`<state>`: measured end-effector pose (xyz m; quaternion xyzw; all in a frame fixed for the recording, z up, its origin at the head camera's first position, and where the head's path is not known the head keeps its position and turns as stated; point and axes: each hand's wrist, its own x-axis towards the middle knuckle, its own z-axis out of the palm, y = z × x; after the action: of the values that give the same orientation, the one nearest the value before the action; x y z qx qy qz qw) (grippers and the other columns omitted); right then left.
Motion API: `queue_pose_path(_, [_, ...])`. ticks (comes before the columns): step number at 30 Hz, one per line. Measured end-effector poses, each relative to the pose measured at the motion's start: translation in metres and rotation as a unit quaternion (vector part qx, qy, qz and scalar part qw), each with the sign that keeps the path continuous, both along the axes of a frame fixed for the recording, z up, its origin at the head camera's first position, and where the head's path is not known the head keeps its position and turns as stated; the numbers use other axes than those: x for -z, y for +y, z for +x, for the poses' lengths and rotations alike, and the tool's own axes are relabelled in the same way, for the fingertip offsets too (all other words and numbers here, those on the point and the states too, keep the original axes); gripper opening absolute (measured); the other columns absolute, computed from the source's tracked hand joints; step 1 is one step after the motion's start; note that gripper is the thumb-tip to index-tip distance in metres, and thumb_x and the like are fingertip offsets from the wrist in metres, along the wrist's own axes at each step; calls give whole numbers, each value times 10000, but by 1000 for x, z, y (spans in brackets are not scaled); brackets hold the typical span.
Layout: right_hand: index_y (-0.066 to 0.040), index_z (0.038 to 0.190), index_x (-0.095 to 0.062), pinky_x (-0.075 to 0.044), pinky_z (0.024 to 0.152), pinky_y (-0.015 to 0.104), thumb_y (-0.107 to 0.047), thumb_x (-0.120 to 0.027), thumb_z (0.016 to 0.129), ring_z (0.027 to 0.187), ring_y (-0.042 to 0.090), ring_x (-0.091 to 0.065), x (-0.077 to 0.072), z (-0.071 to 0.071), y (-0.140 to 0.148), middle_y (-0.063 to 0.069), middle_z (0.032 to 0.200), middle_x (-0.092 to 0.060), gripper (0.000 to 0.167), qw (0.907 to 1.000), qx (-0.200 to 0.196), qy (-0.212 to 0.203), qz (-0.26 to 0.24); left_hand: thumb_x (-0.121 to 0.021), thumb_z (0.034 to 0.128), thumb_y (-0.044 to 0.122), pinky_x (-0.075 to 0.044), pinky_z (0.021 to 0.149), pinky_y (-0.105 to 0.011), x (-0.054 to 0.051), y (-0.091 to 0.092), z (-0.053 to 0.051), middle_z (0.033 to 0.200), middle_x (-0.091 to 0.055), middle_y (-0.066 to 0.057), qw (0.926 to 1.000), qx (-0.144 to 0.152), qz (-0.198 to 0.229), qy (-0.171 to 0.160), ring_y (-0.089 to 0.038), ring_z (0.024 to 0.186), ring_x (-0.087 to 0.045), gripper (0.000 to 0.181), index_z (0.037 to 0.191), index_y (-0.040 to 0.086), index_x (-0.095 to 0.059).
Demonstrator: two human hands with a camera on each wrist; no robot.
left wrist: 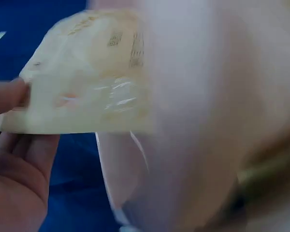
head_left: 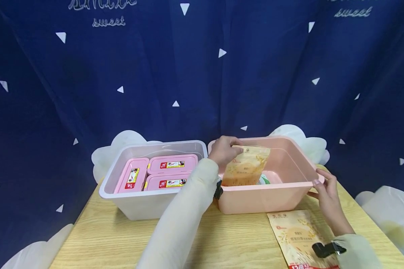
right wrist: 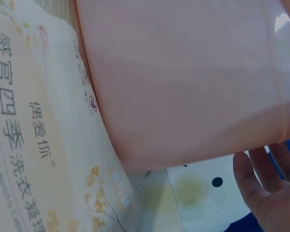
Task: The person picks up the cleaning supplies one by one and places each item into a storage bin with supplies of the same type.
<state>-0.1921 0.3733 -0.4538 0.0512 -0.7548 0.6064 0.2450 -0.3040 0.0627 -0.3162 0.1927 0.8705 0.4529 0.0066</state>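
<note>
My left hand (head_left: 225, 150) pinches the top edge of a cream laundry-capsule pouch (head_left: 247, 166), which stands upright in the left part of a pink plastic bin (head_left: 256, 198). Seen from the left wrist, the pouch (left wrist: 87, 72) sits between thumb and fingers. The right hand (head_left: 328, 192) grips the bin's right front corner, its thumb on the rim. A second cream pouch (head_left: 296, 237) lies flat on the table in front of the bin, partly under the right wrist. In the right wrist view this pouch (right wrist: 43, 121) shows printed lettering beside the bin's wall (right wrist: 179, 82).
Left of the pink bin stands a white bin (head_left: 148, 203) with several pink lidded boxes (head_left: 173, 164) inside. A small green-and-white item (head_left: 264, 179) lies in the pink bin. Both bins rest on a wooden table (head_left: 97, 239), with a dark blue curtain (head_left: 148, 67) behind.
</note>
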Motion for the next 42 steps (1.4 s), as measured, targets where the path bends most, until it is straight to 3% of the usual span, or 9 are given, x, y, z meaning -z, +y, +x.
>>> queue_pose_path(3, [-159, 1452, -302, -514, 714, 110, -114, -384, 1052, 1054, -66, -534, 1, -1, -1, -173, 1297, -365, 410, 9999, -19, 25, -113, -656, 927, 135, -518, 846, -269, 1, -2, -2, 1029, -764, -32, 9959, 91, -641, 636, -161, 940, -680, 166, 1052, 118, -763])
queue_pose_path(5, [-162, 1453, -300, -510, 716, 107, -117, -384, 1052, 1055, -59, -534, 1, -1, -1, -177, 1300, -364, 412, 9999, 19, 13, -109, -638, 935, 123, -522, 808, -248, 1, -4, -2, 1010, -760, -47, 9933, 124, -834, 794, -161, 909, -668, 172, 1055, 95, -759])
queue_pose_path(12, [-185, 1457, -297, -500, 730, 99, -142, -382, 1058, 1068, -54, -523, 1, -1, -1, -186, 1303, -357, 410, 9999, 101, -37, -26, -622, 956, 175, -513, 817, -242, 1, -12, 0, 998, -749, -19, 9876, 142, -1259, 932, -140, 896, -622, 172, 1044, 124, -760])
queue_pose_path(22, [-205, 1466, -294, -500, 743, 99, -179, -375, 1064, 1064, -64, -525, 1, 1, -1, -180, 1299, -363, 411, 9997, 163, -62, 180, -614, 962, 175, -523, 827, -268, -1, -21, 2, 994, -748, -35, 9847, 240, -1385, 1028, -157, 884, -624, 177, 1053, 110, -752])
queue_pose_path(25, [-200, 1468, -290, -500, 743, 98, -173, -373, 1065, 1063, -61, -525, 1, 1, -1, -182, 1302, -360, 413, 9996, 168, -65, 231, -616, 960, 166, -503, 816, -242, -3, -21, 6, 971, -744, -28, 9823, 399, -1439, 1126, -142, 873, -613, 172, 1037, 104, -757])
queue_pose_path(28, [-190, 1472, -279, -497, 745, 93, -169, -371, 1065, 1063, -58, -521, -1, 0, -1, -187, 1310, -353, 417, 9995, 154, -55, 270, -612, 956, 150, -481, 789, -218, -5, -20, 13, 929, -740, -24, 9752, 746, -1540, 1405, -135, 848, -608, 168, 999, 98, -766])
queue_pose_path(33, [-193, 1468, -279, -499, 743, 92, -180, -372, 1067, 1051, -56, -520, -3, 0, -2, -185, 1312, -350, 411, 9996, 122, -46, 246, -617, 945, 140, -460, 794, -206, -6, -18, 27, 904, -752, -6, 9569, 1195, -1747, 1990, -138, 839, -639, 165, 969, 98, -775])
queue_pose_path(39, [-171, 1476, -273, -502, 736, 91, -189, -366, 1068, 1043, -65, -519, -3, 1, -3, -183, 1310, -356, 418, 9992, 198, -53, 340, -626, 946, 144, -439, 738, -133, 0, -14, 49, 878, -734, 38, 9424, 1664, -1782, 2291, -89, 796, -623, 149, 961, 122, -772])
queue_pose_path(42, [-162, 1482, -267, -503, 736, 90, -188, -363, 1069, 1039, -74, -519, -2, 2, -3, -182, 1308, -362, 424, 9991, 205, -47, 374, -633, 946, 154, -433, 754, -117, 5, -11, 65, 883, -734, 64, 9278, 2037, -1806, 2550, -58, 797, -609, 144, 969, 146, -775])
